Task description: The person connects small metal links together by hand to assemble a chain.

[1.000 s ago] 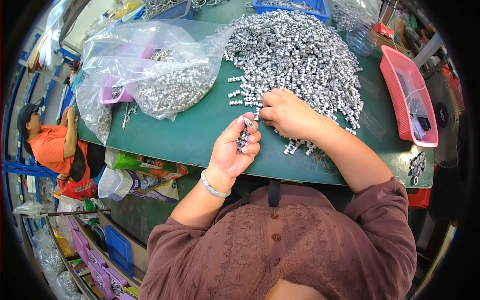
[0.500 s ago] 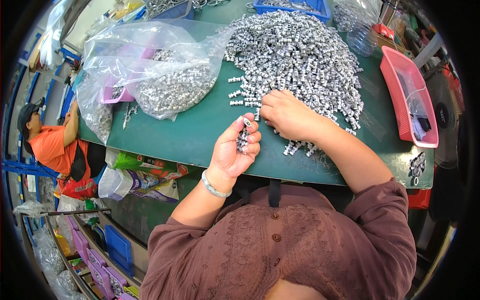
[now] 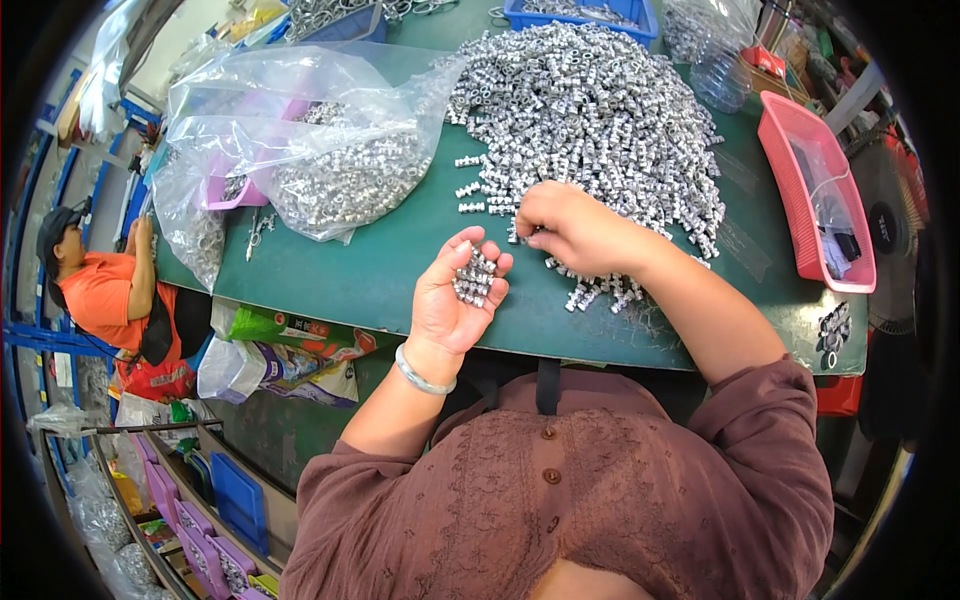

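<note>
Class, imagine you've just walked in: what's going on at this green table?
Someone is handling small silvery metal parts. Their left hand holds a cluster of them, while the right hand is at the near edge of a big pile on the green table; its exact grip is hidden. A clear plastic bag with more parts lies to the left.
</note>
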`<state>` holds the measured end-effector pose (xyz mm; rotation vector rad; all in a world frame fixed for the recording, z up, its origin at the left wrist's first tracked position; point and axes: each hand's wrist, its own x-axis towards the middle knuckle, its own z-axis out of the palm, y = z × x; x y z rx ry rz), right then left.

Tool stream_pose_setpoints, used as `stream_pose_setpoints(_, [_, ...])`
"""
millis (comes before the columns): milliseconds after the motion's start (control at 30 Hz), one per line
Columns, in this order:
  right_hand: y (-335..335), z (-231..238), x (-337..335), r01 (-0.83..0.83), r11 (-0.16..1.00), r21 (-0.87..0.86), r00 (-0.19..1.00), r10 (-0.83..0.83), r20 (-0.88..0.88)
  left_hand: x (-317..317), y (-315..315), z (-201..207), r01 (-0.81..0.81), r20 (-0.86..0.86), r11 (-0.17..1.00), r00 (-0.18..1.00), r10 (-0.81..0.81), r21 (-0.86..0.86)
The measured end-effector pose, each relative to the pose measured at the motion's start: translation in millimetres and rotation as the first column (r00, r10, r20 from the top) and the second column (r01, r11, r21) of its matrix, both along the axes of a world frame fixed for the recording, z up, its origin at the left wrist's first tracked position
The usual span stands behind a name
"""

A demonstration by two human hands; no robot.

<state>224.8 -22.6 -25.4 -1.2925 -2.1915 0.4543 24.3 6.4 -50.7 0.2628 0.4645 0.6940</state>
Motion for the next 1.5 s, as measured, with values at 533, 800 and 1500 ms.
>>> stream_pose_setpoints(533, [3.0, 5.0, -0.7, -0.368, 0.864, -0.344, 0.395, -0.19, -0.899, 9.1, -9.5, 22.4, 0.229, -0.1, 0.959, 0.971, -0.215, 0.164])
stream_pose_setpoints(800, [1.5, 4.9, -1.9, -0.362, 0.869, -0.338, 0.39, -0.188, -0.901, 12.0, -10.4, 29.1, 0.226, -0.083, 0.959, 0.973, -0.214, 0.169])
stream_pose_setpoints(1500, [-3.7, 11.6, -3.6, -0.388, 0.86, -0.332, 0.471, -0.125, -0.873, 13.1, -8.1, 27.1, 0.166, -0.147, 0.976, 0.978, -0.146, 0.137])
